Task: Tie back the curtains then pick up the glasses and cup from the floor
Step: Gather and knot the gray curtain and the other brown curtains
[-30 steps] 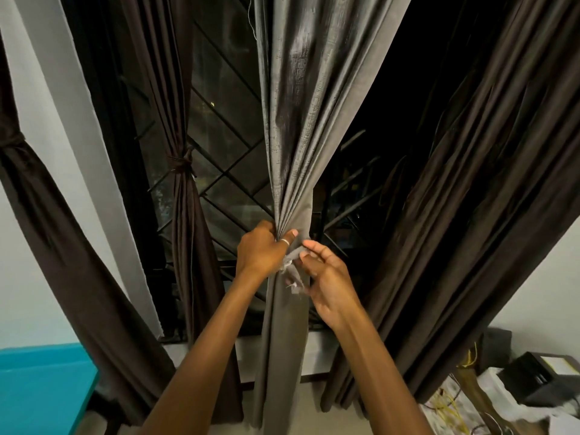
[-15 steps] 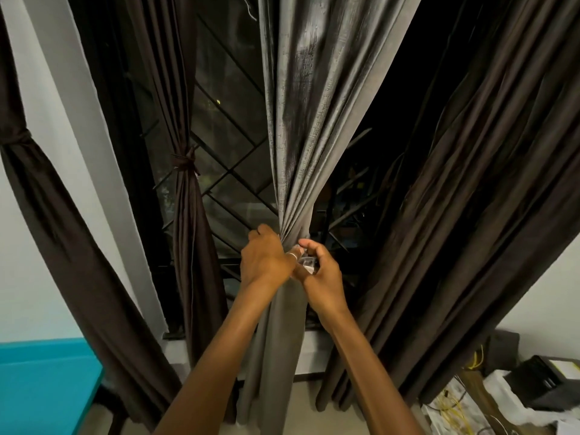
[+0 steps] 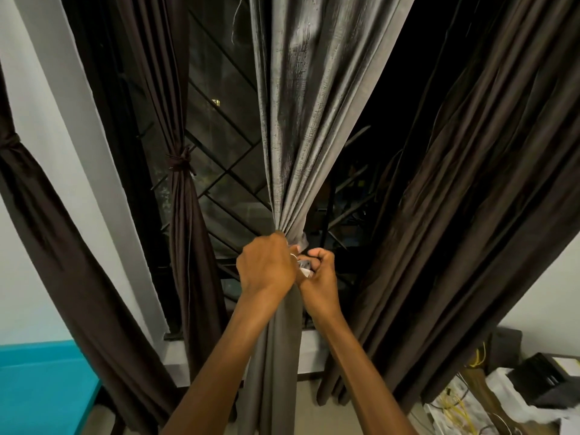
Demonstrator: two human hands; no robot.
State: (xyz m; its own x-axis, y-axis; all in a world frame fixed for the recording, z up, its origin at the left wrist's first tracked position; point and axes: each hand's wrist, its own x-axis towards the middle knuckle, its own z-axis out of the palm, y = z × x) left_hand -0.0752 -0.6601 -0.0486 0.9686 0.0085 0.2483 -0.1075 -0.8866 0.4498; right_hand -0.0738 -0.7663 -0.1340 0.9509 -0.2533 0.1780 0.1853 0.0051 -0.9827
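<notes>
I'm mid-tie on the grey curtain at the window's middle, left hand clenched round the gathered cloth, right hand pinching a pale tie against it, so next I judge the knot needs cinching; glasses and cup aren't in view.

The grey curtain is a woven cloth with a soft shine and a rough, slubbed grain. The brown curtains are smooth, matt cloth.
</notes>
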